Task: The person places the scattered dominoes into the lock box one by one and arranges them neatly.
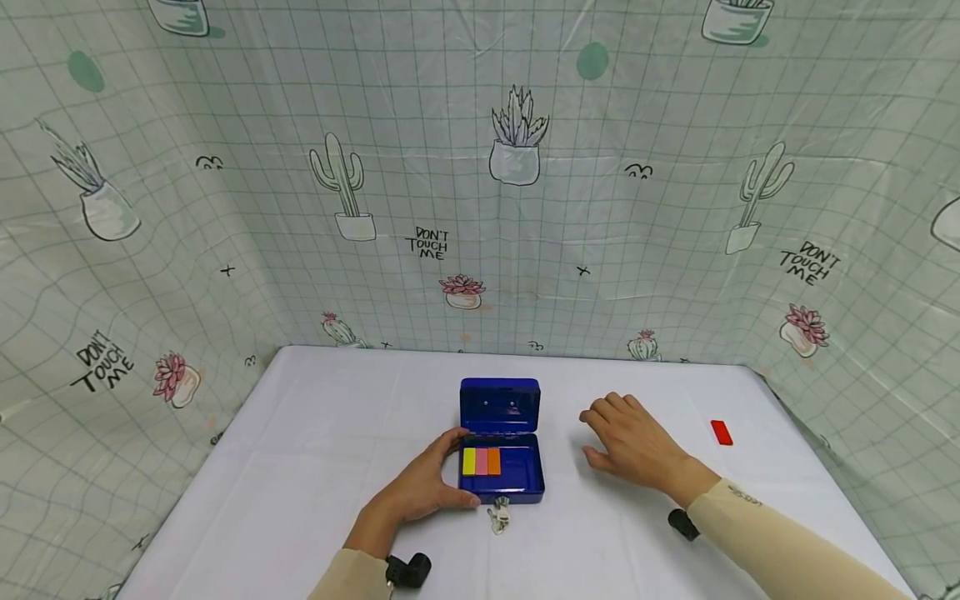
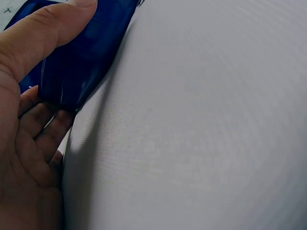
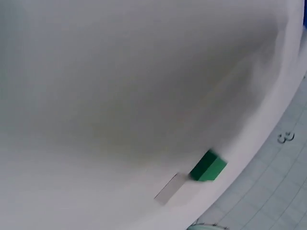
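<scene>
Blue box [image 1: 525,477] sat on the white worktop [image 1: 322,417], between the two hands and nearer the left, its lid [image 1: 498,404] raised at the back. Inside, at the left of the tray, a yellow strip [image 1: 468,462], a pink strip [image 1: 482,462] and an orange strip [image 1: 493,462] lay side by side, touching. A small metal bunch that looked like keys [image 1: 500,516] hung at the front of the box, by its lock.

The left hand [image 1: 423,483] was clamped on the box's left side, thumb at the front corner and fingers at the rear (the left wrist view showed the fingertips against its end). The right hand [image 1: 626,440] was palm down to the right of the box, fingers loosely bent and thumb apart from them; whether it touched the cloth I could not tell.

Beyond that hand, well apart from the box, lay a red piece [image 1: 722,432]. The right wrist view showed a green block [image 3: 207,166] with a pale oblong [image 3: 171,189] just beside it. Behind rose a checked curtain [image 1: 255,100] printed with potted plants.
</scene>
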`<state>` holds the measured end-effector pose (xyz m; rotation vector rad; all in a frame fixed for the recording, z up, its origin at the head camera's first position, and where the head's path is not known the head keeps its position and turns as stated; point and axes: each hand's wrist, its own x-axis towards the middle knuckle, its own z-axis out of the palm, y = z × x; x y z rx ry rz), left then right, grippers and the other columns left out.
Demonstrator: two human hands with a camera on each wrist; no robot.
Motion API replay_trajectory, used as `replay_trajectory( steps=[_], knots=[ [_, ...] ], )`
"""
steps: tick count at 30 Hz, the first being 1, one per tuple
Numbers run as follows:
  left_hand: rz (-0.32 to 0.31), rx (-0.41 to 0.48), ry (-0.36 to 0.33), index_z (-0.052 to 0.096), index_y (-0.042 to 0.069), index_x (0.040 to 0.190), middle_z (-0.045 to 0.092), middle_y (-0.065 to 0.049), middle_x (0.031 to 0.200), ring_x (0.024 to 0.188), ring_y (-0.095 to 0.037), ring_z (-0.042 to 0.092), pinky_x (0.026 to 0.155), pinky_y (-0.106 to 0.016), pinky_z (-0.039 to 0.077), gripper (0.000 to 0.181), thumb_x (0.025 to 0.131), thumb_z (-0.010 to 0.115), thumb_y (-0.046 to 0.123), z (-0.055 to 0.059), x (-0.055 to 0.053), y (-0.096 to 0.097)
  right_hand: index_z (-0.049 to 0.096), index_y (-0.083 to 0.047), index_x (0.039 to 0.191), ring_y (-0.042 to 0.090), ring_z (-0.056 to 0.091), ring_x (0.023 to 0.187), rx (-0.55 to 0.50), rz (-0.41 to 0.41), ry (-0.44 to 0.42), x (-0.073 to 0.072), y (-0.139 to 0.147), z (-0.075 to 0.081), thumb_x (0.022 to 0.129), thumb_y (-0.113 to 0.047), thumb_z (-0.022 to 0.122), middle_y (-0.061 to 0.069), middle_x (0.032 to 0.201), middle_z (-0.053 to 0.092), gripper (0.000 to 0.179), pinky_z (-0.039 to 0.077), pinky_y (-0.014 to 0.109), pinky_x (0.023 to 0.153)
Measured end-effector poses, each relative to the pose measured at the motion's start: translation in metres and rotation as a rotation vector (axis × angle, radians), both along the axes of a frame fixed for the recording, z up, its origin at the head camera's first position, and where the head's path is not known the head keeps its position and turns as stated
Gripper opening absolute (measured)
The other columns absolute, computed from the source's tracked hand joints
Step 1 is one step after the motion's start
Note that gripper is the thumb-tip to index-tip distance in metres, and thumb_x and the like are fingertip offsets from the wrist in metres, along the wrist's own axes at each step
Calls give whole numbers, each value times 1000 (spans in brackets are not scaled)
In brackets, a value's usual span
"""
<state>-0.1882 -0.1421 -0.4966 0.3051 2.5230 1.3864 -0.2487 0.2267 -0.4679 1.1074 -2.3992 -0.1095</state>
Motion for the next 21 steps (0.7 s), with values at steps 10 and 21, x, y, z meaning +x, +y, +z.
replay_trajectory(
  steps=[10,21],
  knots=[
    [6,-6,-7,36,18,162,40,-14,167,154,-40,38,124,-69,25,109,74,97,40,-1,0,1,69,-6,115,25,56,94,27,-46,-20,-3,40,2,82,-28,82,5,103,64,43,47,39,79],
    [14,-5,-14,36,18,162,40,-14,168,154,-40,37,124,-70,25,109,74,97,40,-1,0,1,69,-6,118,25,57,97,120,-68,-54,-4,67,2,80,-29,85,5,105,65,47,49,41,81]
  ],
)
